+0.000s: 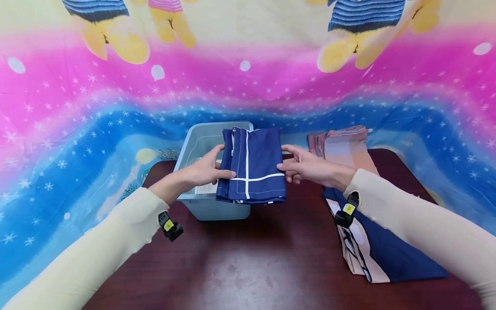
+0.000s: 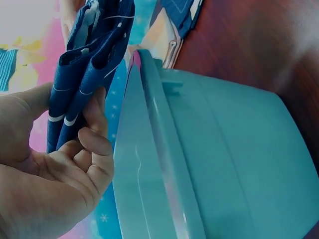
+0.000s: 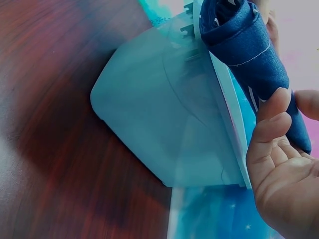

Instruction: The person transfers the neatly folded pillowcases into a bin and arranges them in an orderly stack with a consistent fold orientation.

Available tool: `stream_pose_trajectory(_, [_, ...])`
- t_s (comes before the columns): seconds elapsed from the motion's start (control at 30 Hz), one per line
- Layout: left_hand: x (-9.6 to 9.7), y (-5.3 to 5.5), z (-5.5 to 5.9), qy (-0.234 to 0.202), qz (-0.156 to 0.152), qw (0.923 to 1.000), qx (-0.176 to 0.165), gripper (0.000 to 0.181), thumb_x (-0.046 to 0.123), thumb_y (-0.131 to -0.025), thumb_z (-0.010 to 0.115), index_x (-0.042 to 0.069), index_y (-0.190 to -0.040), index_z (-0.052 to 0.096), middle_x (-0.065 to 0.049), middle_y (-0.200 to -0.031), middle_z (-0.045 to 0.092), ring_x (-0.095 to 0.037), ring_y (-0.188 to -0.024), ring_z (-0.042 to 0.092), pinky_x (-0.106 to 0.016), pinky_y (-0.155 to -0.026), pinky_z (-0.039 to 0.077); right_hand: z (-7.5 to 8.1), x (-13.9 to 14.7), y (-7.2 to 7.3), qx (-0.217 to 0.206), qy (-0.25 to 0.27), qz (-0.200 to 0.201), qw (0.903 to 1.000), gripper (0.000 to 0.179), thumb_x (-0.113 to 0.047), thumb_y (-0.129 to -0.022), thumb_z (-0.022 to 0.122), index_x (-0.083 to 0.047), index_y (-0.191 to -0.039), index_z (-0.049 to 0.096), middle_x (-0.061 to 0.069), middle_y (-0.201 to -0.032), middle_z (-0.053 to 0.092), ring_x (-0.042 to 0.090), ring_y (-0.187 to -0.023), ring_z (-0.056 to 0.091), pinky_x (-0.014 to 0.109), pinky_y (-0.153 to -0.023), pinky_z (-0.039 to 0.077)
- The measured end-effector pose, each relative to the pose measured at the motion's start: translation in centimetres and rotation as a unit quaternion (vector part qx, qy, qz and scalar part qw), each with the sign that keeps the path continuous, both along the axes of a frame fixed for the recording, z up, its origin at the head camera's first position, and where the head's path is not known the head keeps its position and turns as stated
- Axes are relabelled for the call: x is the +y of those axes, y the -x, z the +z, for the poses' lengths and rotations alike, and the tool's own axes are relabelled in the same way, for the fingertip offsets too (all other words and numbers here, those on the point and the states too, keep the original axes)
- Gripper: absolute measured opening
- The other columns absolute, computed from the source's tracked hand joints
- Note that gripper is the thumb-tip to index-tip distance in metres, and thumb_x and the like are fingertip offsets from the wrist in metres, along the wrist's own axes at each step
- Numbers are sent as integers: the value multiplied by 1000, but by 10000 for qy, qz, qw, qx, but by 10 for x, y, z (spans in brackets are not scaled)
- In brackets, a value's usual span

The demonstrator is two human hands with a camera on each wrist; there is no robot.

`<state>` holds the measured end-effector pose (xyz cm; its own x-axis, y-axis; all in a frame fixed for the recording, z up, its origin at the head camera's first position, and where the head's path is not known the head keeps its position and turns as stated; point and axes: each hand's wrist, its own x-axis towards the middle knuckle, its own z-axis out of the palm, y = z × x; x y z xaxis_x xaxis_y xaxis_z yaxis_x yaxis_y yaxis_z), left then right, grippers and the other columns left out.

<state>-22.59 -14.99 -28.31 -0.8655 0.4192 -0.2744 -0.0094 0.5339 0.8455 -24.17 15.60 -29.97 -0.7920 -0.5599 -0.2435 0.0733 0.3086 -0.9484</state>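
Note:
A folded navy cloth [image 1: 263, 155] with white crossing lines hangs in the air, partly over the right side of a grey-blue plastic bin [image 1: 217, 209]. My left hand [image 1: 199, 172] pinches its left edge, thumb on the front face. On the opposite edge my right hand [image 1: 306, 165] pinches it the same way. Both wrist views show layered folds of the cloth [image 2: 82, 74] between thumb and fingers, above the bin's rim [image 3: 227, 99]. Something pale lies inside the bin, mostly hidden by the cloth and left hand.
On the right of the dark reddish table [image 1: 240, 267] lies a navy and peach cloth [image 1: 403, 249], partly under the right forearm. Behind it is a folded pink and peach cloth [image 1: 345, 146]. A colourful printed curtain [image 1: 248, 82] hangs round the table's back and sides.

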Motion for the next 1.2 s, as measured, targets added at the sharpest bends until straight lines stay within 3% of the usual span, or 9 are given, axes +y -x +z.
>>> stream_pose_trajectory(0.23, [-10,7,1,118,-158,9998,-6,94,19,-98,67,20,-162,-1,-24,-127,69,-23,-102,73,-34,-80,49,-2,-11,5,-22,23,-22,10000,72,-22,-105,56,-19,-161,12,4,-82,65,16,-67,57,27,-60,46])
stream_pose_trajectory(0.5, [-25,17,3,560,-131,9983,25,98,22,-98,67,19,-163,-7,-23,-130,66,-23,-100,67,-35,-79,45,-4,-26,11,-136,157,-84,9997,69,-22,-105,56,-21,-160,14,4,-94,69,17,-70,57,27,-63,45])
stream_pose_trajectory(0.63, [-31,20,4,823,-41,9966,18,101,29,-97,68,21,-163,-8,-21,-140,60,-27,-112,60,-41,-89,46,-5,-31,14,-194,173,-153,9995,71,-21,-104,57,-21,-161,13,4,-89,69,17,-69,58,27,-62,45])
stream_pose_trajectory(0.83, [-34,24,7,621,-94,9980,-39,100,24,-98,66,20,-162,-10,-26,-144,56,-37,-129,61,-58,-111,43,-3,-37,17,-127,170,-216,9995,72,-21,-105,56,-20,-162,12,4,-80,66,16,-68,58,27,-62,46])
stream_pose_trajectory(1.03, [-41,28,9,425,-182,9989,-21,97,17,-99,64,16,-162,-11,-30,-140,58,-38,-122,65,-56,-110,45,-2,-44,21,-121,164,-249,9995,74,-20,-105,56,-20,-163,9,4,-76,64,15,-68,58,25,-61,48])
stream_pose_trajectory(1.2, [-47,31,10,552,-137,9984,61,97,19,-99,65,17,-162,-9,-29,-136,61,-35,-118,68,-54,-108,47,-3,-52,25,-107,151,-279,9994,74,-19,-105,56,-21,-163,10,2,-79,65,16,-70,58,25,-62,47])
